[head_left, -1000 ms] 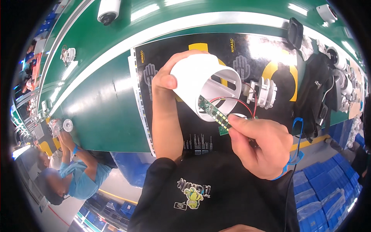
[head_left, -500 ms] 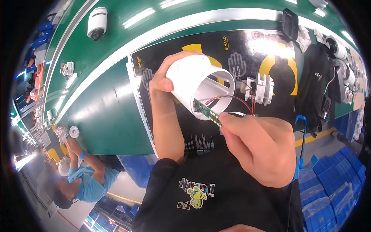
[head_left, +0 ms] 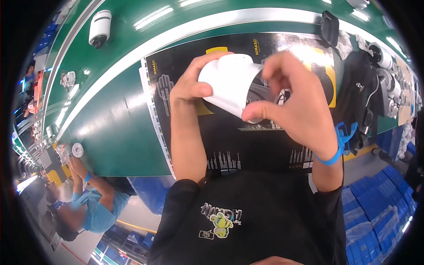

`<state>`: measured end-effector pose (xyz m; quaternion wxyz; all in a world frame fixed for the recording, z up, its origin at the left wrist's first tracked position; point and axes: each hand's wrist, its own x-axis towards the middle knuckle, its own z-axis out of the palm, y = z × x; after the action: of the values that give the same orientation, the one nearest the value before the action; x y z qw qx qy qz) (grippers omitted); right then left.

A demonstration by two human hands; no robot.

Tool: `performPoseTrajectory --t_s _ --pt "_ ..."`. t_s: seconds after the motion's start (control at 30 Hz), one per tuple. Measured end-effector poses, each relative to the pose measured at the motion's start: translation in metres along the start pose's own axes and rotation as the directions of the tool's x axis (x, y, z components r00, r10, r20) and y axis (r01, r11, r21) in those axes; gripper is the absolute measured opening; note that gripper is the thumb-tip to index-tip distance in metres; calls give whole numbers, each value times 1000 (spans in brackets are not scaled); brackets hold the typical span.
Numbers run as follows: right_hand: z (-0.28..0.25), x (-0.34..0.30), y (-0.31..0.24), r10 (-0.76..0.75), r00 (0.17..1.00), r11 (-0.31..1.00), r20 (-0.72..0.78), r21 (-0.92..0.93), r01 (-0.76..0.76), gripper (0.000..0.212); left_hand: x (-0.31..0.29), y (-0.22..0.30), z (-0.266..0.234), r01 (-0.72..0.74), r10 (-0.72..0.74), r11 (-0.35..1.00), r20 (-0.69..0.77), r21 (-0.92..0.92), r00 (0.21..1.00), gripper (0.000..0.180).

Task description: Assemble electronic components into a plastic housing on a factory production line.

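Note:
A white plastic camera housing (head_left: 227, 81), hollow and open on its right side, is tilted above the black mat. My left hand (head_left: 194, 81) is wrapped round its closed left end. At the open end my right hand (head_left: 296, 97) spans the mouth, thumb by the lower rim and curled fingers apart near the upper one. The fingers are blurred, and I see nothing held between them. Part of the dark inside shows beneath the fingers. The green circuit board is out of sight. Pieces of the white ringed part (head_left: 285, 95) show behind my right hand.
A blue wrist strap (head_left: 340, 143) circles my right wrist. The black mat (head_left: 221, 139) covers the green bench (head_left: 119, 145). A white camera (head_left: 100, 28) stands far left; a black tray (head_left: 329, 28) and several cameras lie right. A person in blue (head_left: 99, 207) works at left.
The green circuit board in my right hand has gone from view. My right hand has moved up to the housing's mouth with its fingers spread. My left hand still holds the housing.

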<state>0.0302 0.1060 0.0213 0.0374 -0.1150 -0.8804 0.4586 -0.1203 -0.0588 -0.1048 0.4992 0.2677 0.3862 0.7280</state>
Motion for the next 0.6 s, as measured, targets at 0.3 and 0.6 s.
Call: performPoseTrajectory --t_s 0.3,0.6 --pt "10 33 42 -192 970 922 147 366 127 68 6 -11 4 -83 82 997 88 3 993 86" --pt "4 33 39 -381 890 884 251 380 272 91 0 -16 6 -124 130 988 57 -87 990 82"
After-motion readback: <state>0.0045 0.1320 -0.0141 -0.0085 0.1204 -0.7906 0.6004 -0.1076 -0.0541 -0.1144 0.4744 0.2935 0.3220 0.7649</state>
